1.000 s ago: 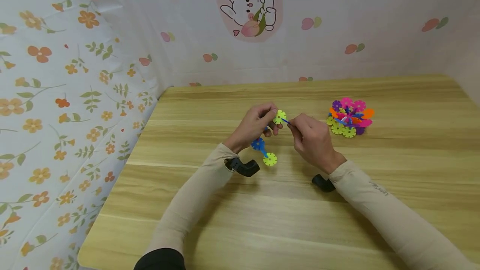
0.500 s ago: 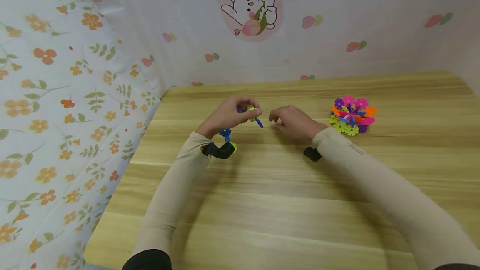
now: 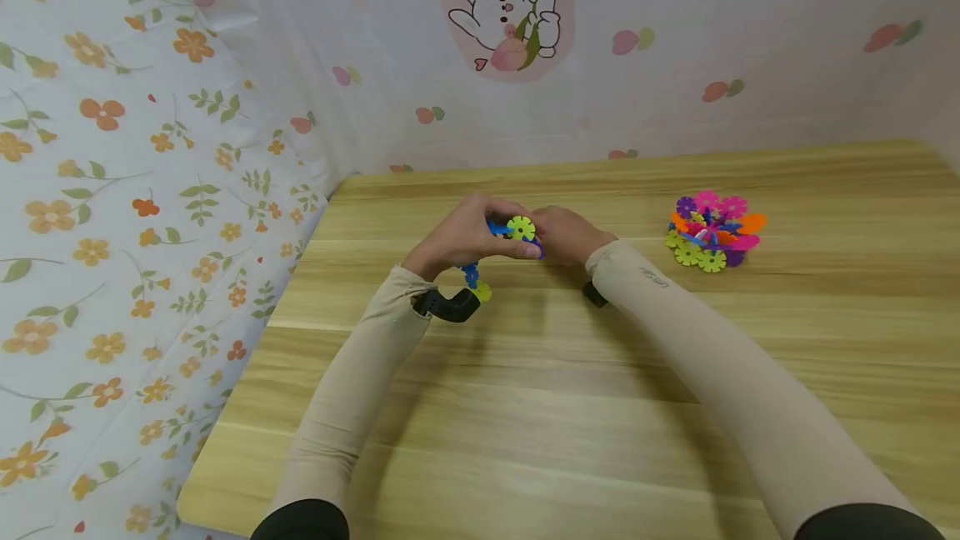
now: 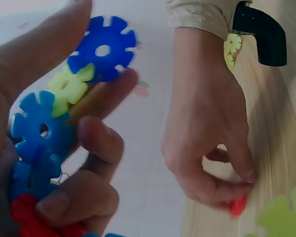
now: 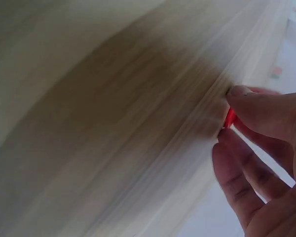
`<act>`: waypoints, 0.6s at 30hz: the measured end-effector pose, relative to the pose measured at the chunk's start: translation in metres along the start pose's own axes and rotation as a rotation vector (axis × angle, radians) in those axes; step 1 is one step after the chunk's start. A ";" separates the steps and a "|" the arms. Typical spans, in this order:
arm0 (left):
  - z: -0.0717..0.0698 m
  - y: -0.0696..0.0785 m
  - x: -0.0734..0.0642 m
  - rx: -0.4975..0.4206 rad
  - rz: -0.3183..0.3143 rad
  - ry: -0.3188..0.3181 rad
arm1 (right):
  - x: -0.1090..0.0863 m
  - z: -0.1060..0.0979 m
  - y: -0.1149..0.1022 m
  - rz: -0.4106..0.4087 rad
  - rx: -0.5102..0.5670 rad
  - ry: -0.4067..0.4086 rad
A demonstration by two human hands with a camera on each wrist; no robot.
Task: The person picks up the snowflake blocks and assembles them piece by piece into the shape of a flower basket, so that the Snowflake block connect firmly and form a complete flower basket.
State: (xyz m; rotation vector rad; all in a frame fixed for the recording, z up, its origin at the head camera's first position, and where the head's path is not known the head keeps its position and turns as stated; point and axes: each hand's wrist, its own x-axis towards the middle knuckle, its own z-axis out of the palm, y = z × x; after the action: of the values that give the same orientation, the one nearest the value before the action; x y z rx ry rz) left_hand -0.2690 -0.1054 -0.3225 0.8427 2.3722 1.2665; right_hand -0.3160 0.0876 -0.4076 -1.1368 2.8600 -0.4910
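Note:
In the head view my left hand (image 3: pixel 461 232) holds a chain of joined plastic snowflake discs. A yellow-green disc (image 3: pixel 521 228) shows between thumb and fingers, and a lower yellow-green disc (image 3: pixel 483 292) hangs near the wrist. The left wrist view shows a dark blue disc (image 4: pixel 123 42) by the thumb, a yellow-green disc (image 4: pixel 64 91), lighter blue discs (image 4: pixel 32 116) and a red disc (image 4: pixel 24 212) under curled fingers. My right hand (image 3: pixel 570 233), partly behind the left fingertips, pinches a red disc (image 5: pixel 230 117) close to the table; most of that disc is hidden.
A colourful cluster of joined discs (image 3: pixel 708 236) stands on the wooden table (image 3: pixel 600 407), right of both hands. A patterned curtain (image 3: pixel 660 98) hangs along the back edge and another flowered cloth (image 3: pixel 150 273) runs down the left. Black camera mounts (image 3: pixel 450 307) jut from the wrists.
My right hand let go of the dark blue disc on the chain, moved left and now pinches a red disc. My left hand moved left with the chain, then slightly back right.

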 end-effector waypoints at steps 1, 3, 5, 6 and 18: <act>0.000 0.000 0.000 -0.001 0.009 0.004 | -0.001 0.000 0.001 -0.004 0.009 0.006; 0.001 -0.001 0.000 0.006 0.022 0.018 | -0.003 0.000 0.004 0.002 0.002 0.000; 0.003 -0.002 0.000 0.010 0.030 0.034 | -0.004 -0.001 0.006 0.047 0.017 -0.040; 0.003 -0.003 0.000 0.009 0.034 0.042 | -0.005 -0.002 0.007 0.077 0.037 -0.065; 0.006 -0.004 -0.001 -0.036 0.115 0.052 | -0.020 -0.007 0.018 0.176 0.129 -0.162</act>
State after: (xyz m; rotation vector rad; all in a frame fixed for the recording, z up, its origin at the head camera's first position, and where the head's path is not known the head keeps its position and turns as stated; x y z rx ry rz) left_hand -0.2663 -0.1039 -0.3296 0.9589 2.3626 1.3877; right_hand -0.3146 0.1154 -0.4080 -0.8533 2.7119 -0.5379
